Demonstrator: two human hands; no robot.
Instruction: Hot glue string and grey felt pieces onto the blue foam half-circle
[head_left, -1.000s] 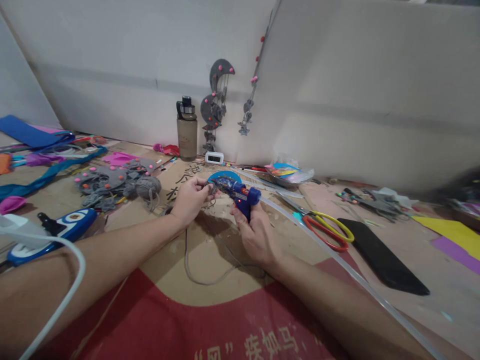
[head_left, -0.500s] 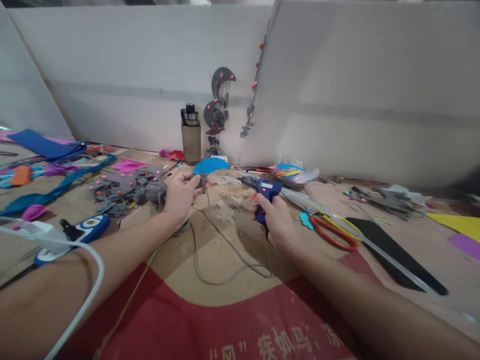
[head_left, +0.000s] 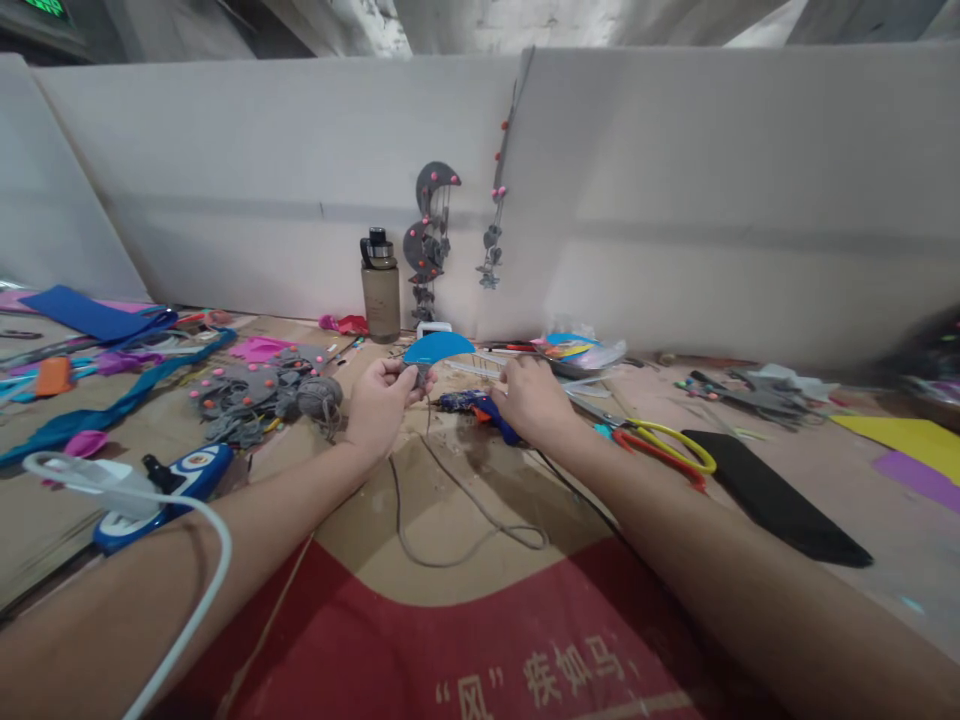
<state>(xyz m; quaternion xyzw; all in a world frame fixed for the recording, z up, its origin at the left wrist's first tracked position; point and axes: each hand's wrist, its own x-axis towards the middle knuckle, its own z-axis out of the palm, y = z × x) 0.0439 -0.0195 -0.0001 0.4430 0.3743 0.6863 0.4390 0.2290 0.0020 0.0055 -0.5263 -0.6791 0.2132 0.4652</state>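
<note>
My left hand is closed in a pinch on a small grey felt piece. A grey yarn strand trails from it in a loop over the cardboard. My right hand is curled over the handle of a blue hot glue gun. The gun lies flat on the cardboard with its nozzle pointing left, a short way right of the felt piece. A blue crescent foam shape lies just behind both hands.
A grey yarn ball and a pile of grey felt shapes lie left. A bottle and hanging grey moon ornaments stand at the white wall. Scissors and a black strip lie right. A blue-white device sits near left.
My right hand drew the glue gun away from the felt piece, swung it right, then lowered it flat onto the cardboard. My left hand kept its pinch. The view tilted upward.
</note>
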